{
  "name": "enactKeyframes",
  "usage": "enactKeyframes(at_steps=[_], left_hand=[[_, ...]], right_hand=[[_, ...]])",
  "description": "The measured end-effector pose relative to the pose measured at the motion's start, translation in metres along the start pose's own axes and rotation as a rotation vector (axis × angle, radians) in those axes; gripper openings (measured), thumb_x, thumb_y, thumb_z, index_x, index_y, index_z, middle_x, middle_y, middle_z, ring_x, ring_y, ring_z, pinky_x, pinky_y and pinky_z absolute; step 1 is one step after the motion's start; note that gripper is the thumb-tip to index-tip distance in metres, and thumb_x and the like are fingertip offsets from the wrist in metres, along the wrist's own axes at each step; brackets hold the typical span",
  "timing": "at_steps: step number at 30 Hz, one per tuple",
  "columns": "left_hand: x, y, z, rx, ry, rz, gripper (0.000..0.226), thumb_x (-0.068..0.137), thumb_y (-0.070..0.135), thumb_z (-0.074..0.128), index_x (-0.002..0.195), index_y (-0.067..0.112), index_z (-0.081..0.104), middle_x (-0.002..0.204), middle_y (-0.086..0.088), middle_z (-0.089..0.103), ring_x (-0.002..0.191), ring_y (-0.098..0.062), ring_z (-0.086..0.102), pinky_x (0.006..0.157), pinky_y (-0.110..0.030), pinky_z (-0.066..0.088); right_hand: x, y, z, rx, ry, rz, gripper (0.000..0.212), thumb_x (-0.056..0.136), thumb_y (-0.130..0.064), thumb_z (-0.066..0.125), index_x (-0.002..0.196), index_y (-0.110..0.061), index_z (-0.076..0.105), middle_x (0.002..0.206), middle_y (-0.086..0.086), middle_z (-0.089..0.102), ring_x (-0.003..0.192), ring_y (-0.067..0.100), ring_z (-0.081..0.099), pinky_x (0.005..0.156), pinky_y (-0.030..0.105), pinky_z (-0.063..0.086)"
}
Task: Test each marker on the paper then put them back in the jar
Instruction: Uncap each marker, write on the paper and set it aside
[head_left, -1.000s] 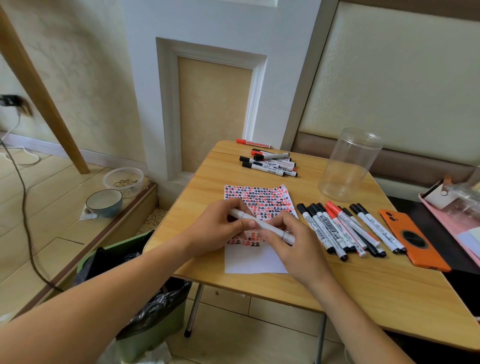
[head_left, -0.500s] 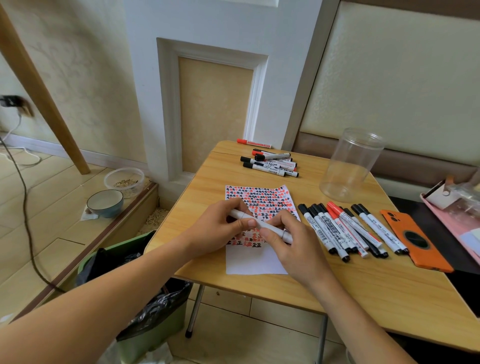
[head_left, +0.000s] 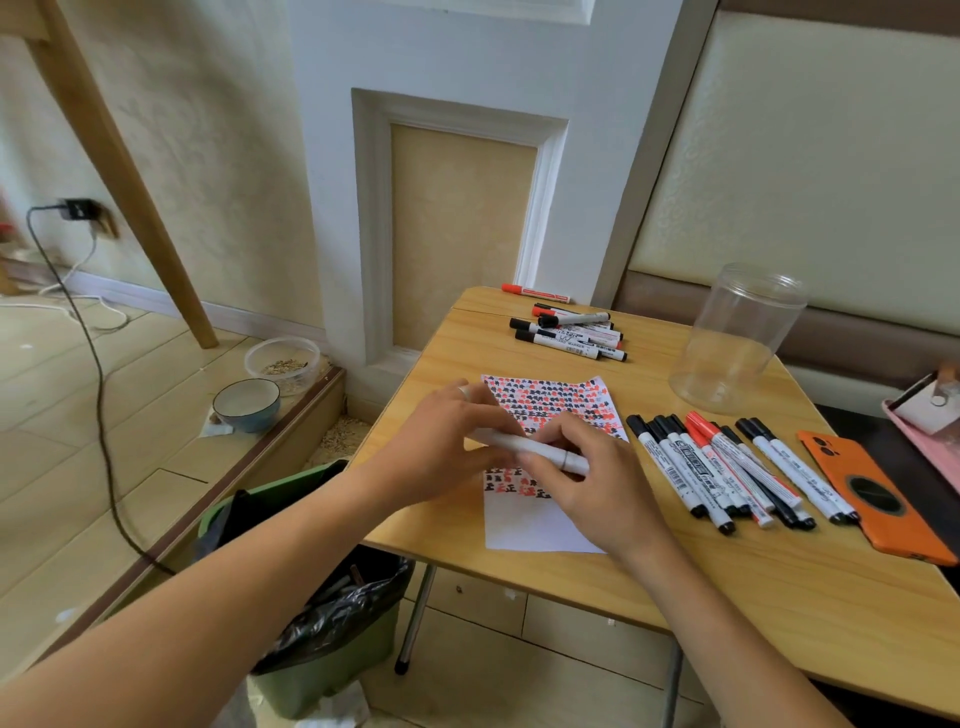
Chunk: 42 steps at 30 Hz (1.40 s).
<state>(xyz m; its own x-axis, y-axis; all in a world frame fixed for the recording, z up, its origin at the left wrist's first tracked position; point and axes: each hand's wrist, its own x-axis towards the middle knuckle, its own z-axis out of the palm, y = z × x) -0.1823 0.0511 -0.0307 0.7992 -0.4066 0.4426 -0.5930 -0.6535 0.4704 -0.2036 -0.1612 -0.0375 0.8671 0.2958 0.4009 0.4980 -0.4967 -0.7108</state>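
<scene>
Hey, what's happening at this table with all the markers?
A person holds one white marker in both hands, left hand and right hand, above the paper, which is already covered in red and black test marks. A row of markers lies to the right, another pile at the far edge. The clear jar stands empty.

Both forearms are bare from the lower edge of the view up to the wrists, with no sleeve, watch or bracelet on them. The left hand (head_left: 447, 441) wears a pale band, seemingly a ring, on one finger at its far side. The right hand (head_left: 592, 483) has bare fingers (head_left: 545, 462) with short nails. No gloves on either.
</scene>
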Motion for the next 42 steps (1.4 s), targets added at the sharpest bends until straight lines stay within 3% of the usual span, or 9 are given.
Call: enactKeyframes(at_steps=[4,9,15,19,23,30,35,39,42], left_hand=[[-0.006,-0.012,-0.008,0.139,0.122,0.009,0.024,0.086,0.038,0.078,0.11,0.034,0.076,0.097,0.012,0.05,0.095,-0.012,0.041,0.079,-0.035,0.04],[-0.019,-0.026,-0.019,0.258,0.166,-0.196,0.021,0.093,0.032,0.071,0.113,0.036,0.066,0.106,0.01,0.053,0.105,-0.015,0.043,0.091,-0.038,0.035],[-0.042,-0.06,-0.049,0.356,0.405,-0.596,0.015,0.095,0.035,0.059,0.107,0.035,0.068,0.104,0.003,0.053,0.104,-0.02,0.044,0.084,-0.037,0.029],[-0.076,-0.103,-0.065,0.224,0.167,-0.951,0.015,0.088,0.033,0.065,0.101,0.026,0.064,0.091,0.002,0.067,0.079,-0.017,0.063,0.072,-0.036,0.056],[-0.109,-0.127,-0.055,0.165,-0.282,-1.001,0.024,0.086,0.035,0.077,0.102,0.018,0.071,0.094,0.0,0.07,0.078,-0.012,0.064,0.06,-0.023,0.05],[-0.117,-0.152,-0.037,0.157,-0.43,-0.998,0.037,0.091,0.046,0.071,0.109,0.013,0.066,0.104,-0.001,0.066,0.09,-0.017,0.06,0.072,-0.027,0.047],[-0.085,-0.147,-0.028,0.118,-0.092,-0.957,0.032,0.095,0.037,0.061,0.115,0.014,0.068,0.111,-0.005,0.07,0.1,-0.022,0.065,0.091,-0.042,0.056],[-0.037,-0.112,-0.029,-0.014,0.407,-0.848,0.025,0.094,0.014,0.054,0.112,0.014,0.071,0.111,-0.004,0.069,0.104,-0.02,0.062,0.09,-0.034,0.05],[-0.011,-0.076,-0.021,-0.082,0.54,-0.723,0.026,0.092,0.01,0.051,0.108,0.02,0.07,0.108,0.001,0.066,0.097,-0.014,0.059,0.087,-0.031,0.045]], right_hand=[[0.016,-0.003,0.011,0.048,-0.073,0.065,0.026,0.09,-0.026,0.079,0.109,-0.026,0.062,0.088,-0.011,0.068,0.073,0.004,0.067,0.061,0.015,0.048],[0.03,0.021,0.021,-0.282,-0.141,0.164,0.068,0.089,-0.055,0.07,0.147,-0.031,0.042,0.134,-0.012,0.047,0.122,0.012,0.046,0.099,0.034,0.043],[0.035,0.04,0.031,-0.499,-0.131,0.088,0.055,0.096,-0.056,0.057,0.137,-0.02,0.058,0.134,-0.006,0.05,0.126,0.017,0.041,0.102,0.034,0.037],[0.034,0.041,0.032,-0.506,-0.096,0.056,0.05,0.096,-0.054,0.058,0.132,-0.019,0.061,0.13,-0.007,0.053,0.122,0.016,0.043,0.1,0.036,0.04],[0.034,0.038,0.035,-0.522,-0.081,0.061,0.048,0.097,-0.05,0.06,0.133,-0.018,0.061,0.132,-0.004,0.053,0.124,0.018,0.042,0.099,0.035,0.037],[0.034,0.037,0.037,-0.531,-0.078,0.055,0.048,0.096,-0.05,0.059,0.133,-0.018,0.061,0.131,-0.004,0.054,0.123,0.016,0.043,0.096,0.032,0.034],[0.035,0.039,0.037,-0.545,-0.068,0.045,0.048,0.096,-0.049,0.06,0.132,-0.018,0.062,0.13,-0.004,0.054,0.122,0.017,0.044,0.097,0.033,0.036],[0.036,0.038,0.038,-0.544,-0.078,0.038,0.047,0.097,-0.051,0.059,0.131,-0.019,0.061,0.129,-0.006,0.054,0.122,0.017,0.044,0.1,0.035,0.039],[0.035,0.038,0.039,-0.524,-0.082,0.044,0.044,0.099,-0.048,0.057,0.133,-0.02,0.061,0.13,-0.006,0.053,0.123,0.016,0.044,0.101,0.033,0.038]])
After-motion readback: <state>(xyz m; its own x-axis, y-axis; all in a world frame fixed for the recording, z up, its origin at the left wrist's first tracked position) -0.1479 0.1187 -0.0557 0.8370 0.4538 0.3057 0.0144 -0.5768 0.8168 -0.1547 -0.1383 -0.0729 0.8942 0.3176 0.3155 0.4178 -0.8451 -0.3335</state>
